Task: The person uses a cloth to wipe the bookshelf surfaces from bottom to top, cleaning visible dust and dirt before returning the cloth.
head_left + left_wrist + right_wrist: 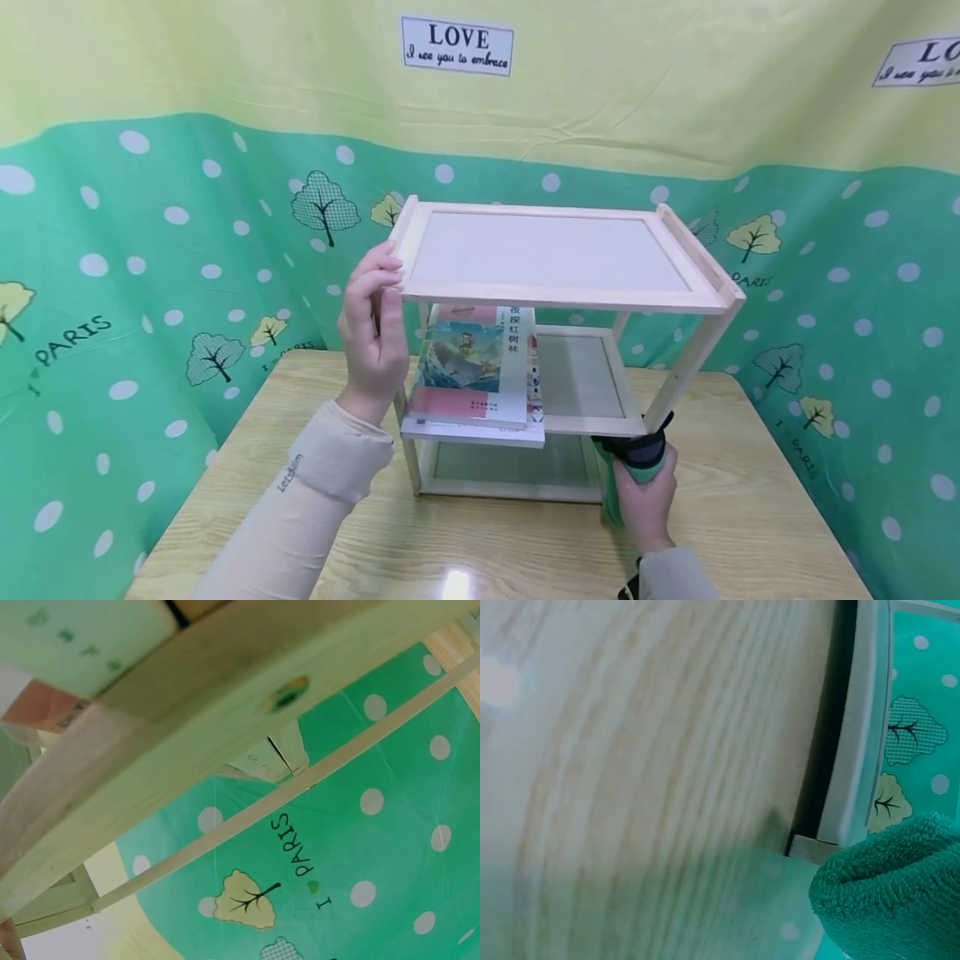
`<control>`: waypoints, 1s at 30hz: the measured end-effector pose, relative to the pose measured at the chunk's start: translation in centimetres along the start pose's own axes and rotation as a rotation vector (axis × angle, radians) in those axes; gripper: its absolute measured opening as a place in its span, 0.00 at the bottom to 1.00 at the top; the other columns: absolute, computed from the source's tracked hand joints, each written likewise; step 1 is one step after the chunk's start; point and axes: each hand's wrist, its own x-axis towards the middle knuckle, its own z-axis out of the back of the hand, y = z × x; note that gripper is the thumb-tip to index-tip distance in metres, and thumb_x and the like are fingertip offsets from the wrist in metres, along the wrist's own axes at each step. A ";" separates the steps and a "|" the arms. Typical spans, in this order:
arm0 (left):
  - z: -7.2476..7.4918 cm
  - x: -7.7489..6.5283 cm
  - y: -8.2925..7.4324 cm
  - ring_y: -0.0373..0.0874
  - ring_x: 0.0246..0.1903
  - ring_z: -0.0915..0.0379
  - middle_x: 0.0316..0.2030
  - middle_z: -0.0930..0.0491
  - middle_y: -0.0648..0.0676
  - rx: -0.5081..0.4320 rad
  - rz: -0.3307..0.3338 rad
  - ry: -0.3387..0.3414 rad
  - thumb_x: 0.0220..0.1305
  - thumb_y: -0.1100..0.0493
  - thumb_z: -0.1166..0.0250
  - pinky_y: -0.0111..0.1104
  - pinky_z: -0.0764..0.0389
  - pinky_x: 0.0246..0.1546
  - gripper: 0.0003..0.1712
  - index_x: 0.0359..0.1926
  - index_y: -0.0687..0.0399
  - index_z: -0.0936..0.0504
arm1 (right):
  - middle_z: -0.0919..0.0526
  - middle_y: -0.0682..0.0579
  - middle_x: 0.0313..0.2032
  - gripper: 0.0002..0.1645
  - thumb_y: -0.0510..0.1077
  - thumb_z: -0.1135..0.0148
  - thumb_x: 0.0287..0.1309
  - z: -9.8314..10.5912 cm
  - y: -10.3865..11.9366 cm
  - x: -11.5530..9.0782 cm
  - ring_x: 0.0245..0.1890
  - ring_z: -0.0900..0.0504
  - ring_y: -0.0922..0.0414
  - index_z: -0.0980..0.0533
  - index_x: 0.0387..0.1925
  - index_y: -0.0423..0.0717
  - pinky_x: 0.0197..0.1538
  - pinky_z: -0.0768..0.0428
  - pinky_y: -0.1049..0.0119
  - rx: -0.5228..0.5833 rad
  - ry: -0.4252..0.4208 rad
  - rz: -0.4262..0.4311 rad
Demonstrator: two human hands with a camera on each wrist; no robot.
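One patterned curtain (112, 400) at far left, green with pale dots and printed trees below, yellow above; continuing behind and along the right. Next, left hand (375, 337), in pale sleeve (303, 492): fingers bent over the left rail of a wooden rack (525, 258), thumb at the front corner of its top tier; grip fairly closed. Rack upright on wood-grain table (750, 500), three tiers, pale panels, mid-frame. On the middle tier, left half: upper book (468, 358), picture cover facing up, lying on lower book (468, 431), white front edge jutting past the tier. To the right, at the front right post near the middle tier's corner: green cloth (900, 900), fuzzy and folded, dark piece (637, 452) at its upper end. Under these, right hand (647, 500), closed round the cloth; fingertips hidden. Contact between cloth and post: cannot tell.
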 end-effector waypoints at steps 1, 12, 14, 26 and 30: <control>0.0 0.0 0.0 0.58 0.62 0.29 0.44 0.26 0.70 0.000 -0.001 -0.001 0.72 0.64 0.52 0.55 0.32 0.69 0.10 0.42 0.70 0.31 | 0.26 0.73 0.50 0.31 0.29 0.39 0.56 0.0 0.0 0.0 0.44 0.30 0.79 0.39 0.61 0.35 0.46 0.32 0.82 -0.007 0.003 -0.010; 0.0 0.1 -0.1 0.58 0.62 0.29 0.44 0.26 0.70 0.001 0.003 -0.003 0.71 0.66 0.53 0.54 0.32 0.69 0.09 0.42 0.70 0.31 | 0.21 0.35 0.55 0.32 0.32 0.38 0.56 -0.1 -0.9 -0.4 0.41 0.32 0.79 0.38 0.61 0.36 0.44 0.32 0.80 -0.055 0.052 -0.110; 0.0 0.1 -0.1 0.59 0.62 0.29 0.44 0.26 0.70 0.000 0.005 -0.003 0.70 0.66 0.53 0.54 0.32 0.69 0.08 0.42 0.70 0.31 | 0.21 0.36 0.54 0.31 0.32 0.38 0.56 0.0 -1.0 -0.4 0.40 0.32 0.78 0.38 0.61 0.36 0.44 0.32 0.82 -0.060 0.062 -0.112; 0.0 0.1 -0.1 0.59 0.62 0.29 0.45 0.26 0.70 -0.002 0.004 -0.001 0.71 0.65 0.53 0.54 0.32 0.69 0.09 0.42 0.70 0.31 | 0.21 0.39 0.52 0.29 0.35 0.39 0.60 0.2 -1.8 -0.6 0.39 0.28 0.74 0.39 0.60 0.37 0.42 0.26 0.76 -0.098 0.177 -0.149; 0.0 0.0 -0.1 0.58 0.62 0.30 0.45 0.26 0.70 0.003 0.007 0.003 0.71 0.65 0.53 0.54 0.32 0.69 0.09 0.42 0.70 0.31 | 0.21 0.40 0.52 0.29 0.34 0.39 0.60 0.1 -2.3 -0.7 0.39 0.27 0.72 0.38 0.60 0.38 0.42 0.25 0.76 -0.080 0.191 -0.147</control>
